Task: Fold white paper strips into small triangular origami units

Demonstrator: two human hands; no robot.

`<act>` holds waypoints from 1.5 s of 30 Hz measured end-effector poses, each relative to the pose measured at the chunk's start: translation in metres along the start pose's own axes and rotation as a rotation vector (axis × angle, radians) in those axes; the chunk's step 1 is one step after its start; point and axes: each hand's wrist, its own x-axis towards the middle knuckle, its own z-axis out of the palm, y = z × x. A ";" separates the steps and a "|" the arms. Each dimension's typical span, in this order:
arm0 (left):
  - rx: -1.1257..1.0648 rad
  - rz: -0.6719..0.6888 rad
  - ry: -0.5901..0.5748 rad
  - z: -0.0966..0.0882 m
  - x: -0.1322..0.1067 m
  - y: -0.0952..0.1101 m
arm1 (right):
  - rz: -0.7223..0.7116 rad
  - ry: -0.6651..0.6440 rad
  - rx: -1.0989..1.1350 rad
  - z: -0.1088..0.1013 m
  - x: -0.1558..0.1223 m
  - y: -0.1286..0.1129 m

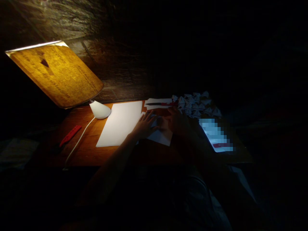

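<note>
My left hand lies with its fingers spread on a small white sheet of paper, pressing it against the wooden table. At the sheet's upper right edge is my right hand, its fingers curled in. Deep shadow hides what those fingers grip, if anything. Left of my left hand lies a stack of larger white paper. Just beyond both hands, a knife with a dark blade and red handle rests on more white paper.
Many small folded paper pieces cluster at the back right. A lit phone-like screen lies to the right. On the left stand a lamp with a yellow printed shade, its white cord and a red-handled tool.
</note>
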 end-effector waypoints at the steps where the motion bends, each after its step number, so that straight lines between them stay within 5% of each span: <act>1: -0.004 -0.001 0.000 -0.001 0.000 0.000 | 0.002 -0.008 -0.003 0.000 0.000 0.002; 15: -0.026 -0.051 0.110 -0.006 -0.004 -0.009 | 0.103 -0.121 -0.028 -0.017 -0.001 0.007; 32: -0.052 -0.160 0.188 -0.011 -0.008 -0.027 | 0.162 -0.082 -0.015 -0.027 -0.005 0.013; 45: -0.021 -0.278 0.134 -0.024 -0.011 -0.021 | 0.172 -0.039 -0.056 -0.024 -0.006 0.023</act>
